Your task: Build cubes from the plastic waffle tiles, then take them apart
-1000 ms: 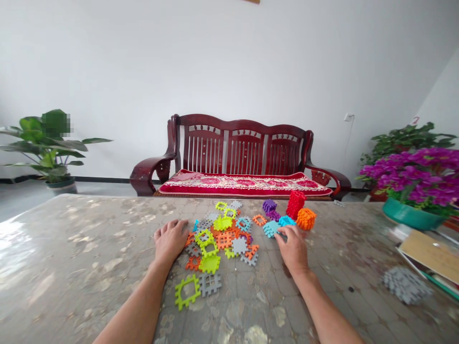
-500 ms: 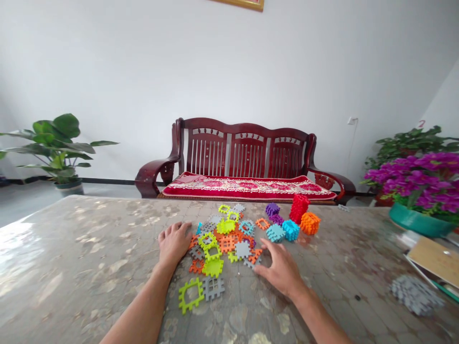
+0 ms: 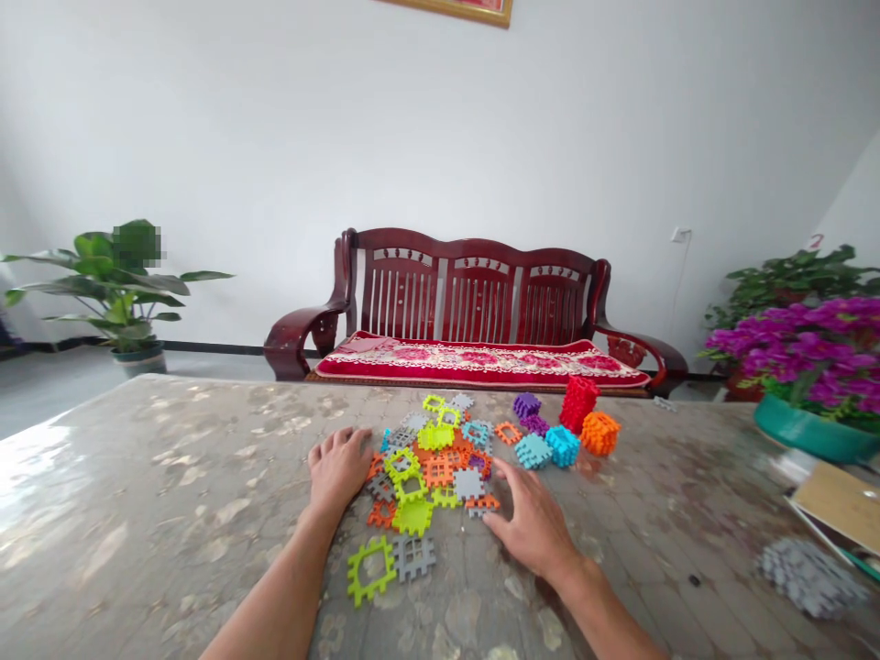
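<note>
A loose pile of notched plastic interlocking tiles in lime green, orange, grey and blue lies on the table between my hands. My left hand rests palm down at the pile's left edge, fingers stretched out. On the right side my right hand has its thumb and fingers apart, holding nothing. Its thumb is close to an orange tile lying over a grey one. A plain grey tile lies just left of that. In front of the pile, a lime green frame tile touches a grey window tile.
Behind my right hand stand stacked tiles: a tall red stack, an orange stack, a blue stack and a purple one. Grey tiles lie at right, near a teal flower pot. A wooden bench stands beyond the table.
The view has shifted slightly, moving everything a little to the right in the picture. The orange tile by my right thumb now lies at a different angle. My left hand stays beside the pile.
</note>
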A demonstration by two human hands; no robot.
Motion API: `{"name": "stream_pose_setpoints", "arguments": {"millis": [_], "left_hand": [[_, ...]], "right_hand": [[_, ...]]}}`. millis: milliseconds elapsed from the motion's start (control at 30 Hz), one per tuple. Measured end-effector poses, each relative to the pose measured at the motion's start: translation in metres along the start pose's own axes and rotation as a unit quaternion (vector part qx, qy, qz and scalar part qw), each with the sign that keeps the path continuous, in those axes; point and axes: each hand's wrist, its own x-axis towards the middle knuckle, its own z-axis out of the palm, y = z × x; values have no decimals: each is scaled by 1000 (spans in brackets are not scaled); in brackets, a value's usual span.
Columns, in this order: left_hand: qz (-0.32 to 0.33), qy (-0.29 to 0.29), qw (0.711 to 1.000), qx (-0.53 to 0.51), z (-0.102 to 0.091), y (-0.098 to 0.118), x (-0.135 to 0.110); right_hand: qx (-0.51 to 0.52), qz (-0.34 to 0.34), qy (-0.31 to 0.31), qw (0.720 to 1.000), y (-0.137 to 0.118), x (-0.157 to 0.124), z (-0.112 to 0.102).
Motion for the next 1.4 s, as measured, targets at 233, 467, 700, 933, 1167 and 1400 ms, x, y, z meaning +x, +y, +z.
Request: {"name": "stream_pose_setpoints", "arguments": {"millis": [233,467,700,933,1167,1400], "left_hand": [[-3,1,1000,4,0,1,0],[-2,0,1000,-1,-1,2,-1],[-3,0,1000,3,0,1,0],[-4,-2,1000,3,-2,2,-1],[4,1,1000,-4,-2,1,-1],[-2,-8,1000,0,-4,2,-1]], "right_hand": [[15,-16,-28,999,2,4,7],[15,-39,-25,999,0,8,7],[-48,-149,28,987,1,6,-1],[-37,-206,108,972,17,7,0],[108,-5,119,987,39,8,2],[181,25,53,982,40,5,2]]}}
